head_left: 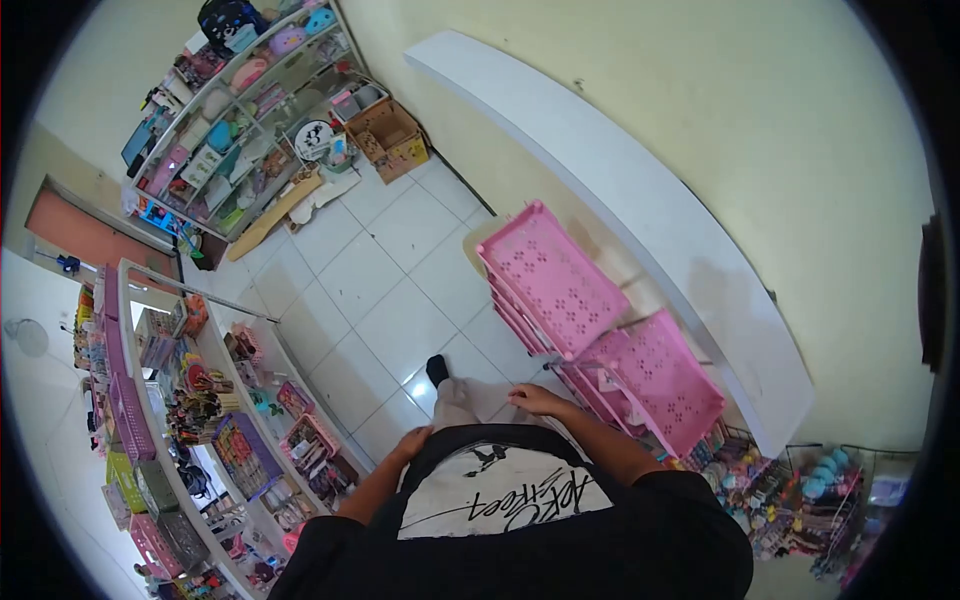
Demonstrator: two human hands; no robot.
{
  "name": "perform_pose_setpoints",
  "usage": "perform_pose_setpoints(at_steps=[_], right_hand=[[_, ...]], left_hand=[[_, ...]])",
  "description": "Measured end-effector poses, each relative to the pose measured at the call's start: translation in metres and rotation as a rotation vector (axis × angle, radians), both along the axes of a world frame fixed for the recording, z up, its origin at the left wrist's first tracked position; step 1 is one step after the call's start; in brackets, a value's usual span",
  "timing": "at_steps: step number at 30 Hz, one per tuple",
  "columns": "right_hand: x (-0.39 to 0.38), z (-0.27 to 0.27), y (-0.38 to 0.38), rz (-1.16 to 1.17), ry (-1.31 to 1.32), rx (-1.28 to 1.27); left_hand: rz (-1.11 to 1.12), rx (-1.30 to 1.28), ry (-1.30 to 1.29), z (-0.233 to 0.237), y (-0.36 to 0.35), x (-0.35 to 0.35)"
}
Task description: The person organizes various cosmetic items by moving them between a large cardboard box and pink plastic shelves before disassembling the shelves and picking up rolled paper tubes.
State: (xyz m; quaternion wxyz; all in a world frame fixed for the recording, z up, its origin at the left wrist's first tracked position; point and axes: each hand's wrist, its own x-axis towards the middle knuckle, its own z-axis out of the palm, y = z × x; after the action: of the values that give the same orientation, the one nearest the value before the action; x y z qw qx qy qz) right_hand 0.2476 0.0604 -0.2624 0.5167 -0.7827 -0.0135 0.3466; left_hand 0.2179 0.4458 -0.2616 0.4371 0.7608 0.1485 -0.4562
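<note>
My left hand [413, 441] hangs beside my light trousers [455, 400], its fingers loosely extended and nothing visible in it. On the other side, my right hand [537, 399] is held in front of my waist with its fingers loosely bent and apart, holding nothing I can see. The closest thing to it is a pink plastic rack with an upper tray [555, 285] and a lower tray [660, 385], both patterned with flower-shaped holes. That hand does not touch the rack.
A white wall counter [620, 170] curves along the right. Glass shelves [245, 110] full of goods stand at the back, near a cardboard box [385, 135]. Stocked shelving [215, 400] runs along my left. White floor tiles [365, 260] lie ahead. Small goods [780, 490] hang at lower right.
</note>
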Motion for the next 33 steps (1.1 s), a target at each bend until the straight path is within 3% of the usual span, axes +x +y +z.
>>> perform_pose_setpoints(at_steps=[3, 4, 6, 7, 9, 11, 13, 18, 20, 23, 28, 33], right_hand=[[0.045, 0.015, 0.025, -0.19, -0.068, -0.036], [0.06, 0.009, 0.031, -0.184, -0.085, -0.034], [0.087, -0.002, 0.043, -0.449, -0.185, -0.113], [0.097, -0.009, 0.046, -0.55, -0.217, -0.143], [0.119, -0.046, 0.042, -0.597, -0.61, -0.479], [0.138, -0.054, 0.039, -0.714, -0.729, -0.884], [0.162, -0.017, 0.026, -0.672, 0.013, -0.831], [0.151, -0.105, -0.015, -0.397, -0.038, -0.828], [0.142, -0.14, -0.025, -0.556, -0.132, -0.798], [0.134, -0.197, -0.043, -0.62, -0.133, -0.719], [0.086, -0.284, -0.077, -0.814, -0.102, -0.514], [0.066, -0.282, -0.083, -0.993, -0.058, -0.367]], left_hand=[[-0.159, 0.002, -0.072, -0.034, 0.022, 0.037], [-0.153, 0.003, -0.089, -0.021, 0.026, 0.059], [-0.19, -0.129, -0.157, 0.012, 0.038, 0.094], [-0.247, 0.028, -0.18, 0.013, 0.046, 0.113], [-0.203, 0.055, -0.217, 0.012, 0.067, 0.14], [-0.157, 0.092, -0.25, 0.017, 0.092, 0.159], [-0.118, 0.076, -0.181, 0.032, 0.113, 0.171], [-0.226, 0.184, -0.192, 0.025, 0.189, 0.165], [-0.254, 0.246, -0.168, 0.023, 0.213, 0.159], [-0.401, 0.255, -0.045, 0.022, 0.231, 0.152], [-0.467, 0.225, -0.104, 0.03, 0.212, 0.16], [-0.401, 0.142, -0.149, 0.034, 0.191, 0.186]])
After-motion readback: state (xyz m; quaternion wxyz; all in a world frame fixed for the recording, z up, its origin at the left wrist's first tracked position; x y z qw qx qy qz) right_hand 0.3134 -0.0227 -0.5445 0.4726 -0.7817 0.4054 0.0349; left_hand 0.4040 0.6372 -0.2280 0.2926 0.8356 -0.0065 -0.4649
